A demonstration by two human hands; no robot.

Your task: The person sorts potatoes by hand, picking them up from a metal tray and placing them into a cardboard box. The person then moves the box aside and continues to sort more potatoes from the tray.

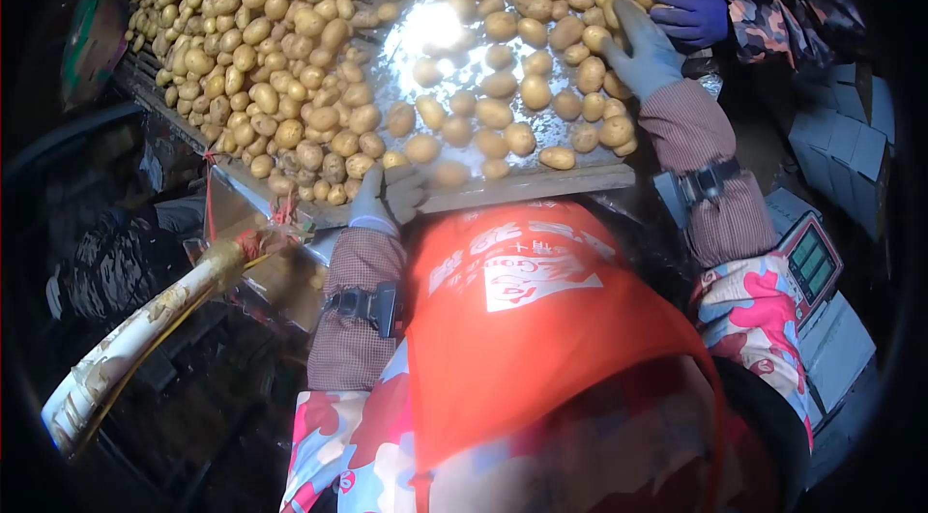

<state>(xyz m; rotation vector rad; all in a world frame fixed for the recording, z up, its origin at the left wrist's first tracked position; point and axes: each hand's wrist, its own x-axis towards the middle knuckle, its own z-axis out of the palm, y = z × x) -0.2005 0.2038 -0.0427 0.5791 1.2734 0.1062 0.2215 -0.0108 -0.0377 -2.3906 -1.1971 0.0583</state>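
Observation:
Many yellow potatoes (pixel 290 78) are heaped on the left of a shiny metal table (pixel 406 58), with looser ones spread over its middle and right. My left hand (pixel 387 199), in a grey glove, rests at the table's front edge beside the heap, fingers apart and nothing seen in them. At the right side, my right hand (pixel 646 49), gloved in grey, reaches in with fingers stretched out and thumb spread. It touches or nearly touches the potatoes by its fingertips; whether it grips one I cannot make out.
A co-worker's purple-gloved hand (pixel 691 15) is just beyond my right hand. The table's front rail (pixel 532 186) runs before my orange apron (pixel 522 320). A white pole (pixel 145 339) juts up at left. Cartons (pixel 841 150) and a digital scale display (pixel 812 262) stand at right.

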